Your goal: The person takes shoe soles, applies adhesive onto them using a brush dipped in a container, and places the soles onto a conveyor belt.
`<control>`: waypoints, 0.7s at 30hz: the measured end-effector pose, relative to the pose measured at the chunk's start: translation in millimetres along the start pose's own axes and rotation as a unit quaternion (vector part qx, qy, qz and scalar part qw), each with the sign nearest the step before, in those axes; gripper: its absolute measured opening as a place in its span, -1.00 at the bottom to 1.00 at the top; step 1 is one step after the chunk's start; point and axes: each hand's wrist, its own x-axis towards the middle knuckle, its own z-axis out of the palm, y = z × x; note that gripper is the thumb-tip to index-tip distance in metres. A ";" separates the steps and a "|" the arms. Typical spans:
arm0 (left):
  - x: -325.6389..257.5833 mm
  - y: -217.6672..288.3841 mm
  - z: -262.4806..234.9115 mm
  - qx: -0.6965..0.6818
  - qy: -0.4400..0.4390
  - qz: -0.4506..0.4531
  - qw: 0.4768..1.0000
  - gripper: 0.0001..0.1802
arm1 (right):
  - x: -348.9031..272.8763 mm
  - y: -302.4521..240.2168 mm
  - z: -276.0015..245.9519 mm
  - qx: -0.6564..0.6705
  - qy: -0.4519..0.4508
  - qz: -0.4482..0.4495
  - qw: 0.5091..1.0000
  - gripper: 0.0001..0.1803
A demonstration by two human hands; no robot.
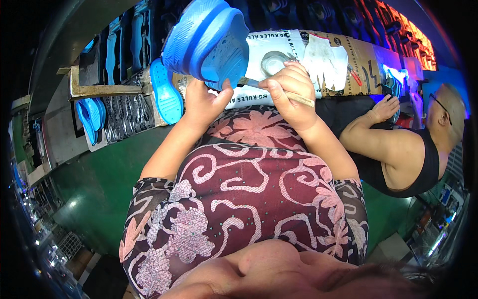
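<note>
In the head view, the person's left hand [201,102] is closed on the lower edge of a blue shoe sole [206,42], thumb on the near face and the other fingers hidden behind it. The sole stands tilted above the hand, its hollow inner side turned toward the right hand. The right hand [289,92] is pinched shut around a thin brush [279,90], whose wooden handle runs out to the right past the knuckles while its tip points left and touches or nearly touches the sole's lower rim, just beside the left thumb.

Behind the hands, a small round tin [274,62] sits on a paper-covered bench [358,55], with a white glove [326,60] to its right. More blue soles [167,94] lie at the left. A co-worker's hand [386,107] rests on the bench farther right.
</note>
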 end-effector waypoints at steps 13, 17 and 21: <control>14.9 3.4 1.0 -0.014 0.049 0.084 0.995 -0.60 | -0.9 1.3 -4.3 0.039 0.016 0.044 0.998 -0.76; 18.2 24.2 -1.0 0.062 -0.001 0.127 0.990 -0.57 | 7.6 3.1 3.8 0.028 0.015 0.002 0.999 -0.81; 17.5 23.6 -1.6 0.056 -0.019 0.115 0.992 -0.53 | 10.7 -0.3 -1.6 -0.014 -0.003 -0.024 1.000 -0.86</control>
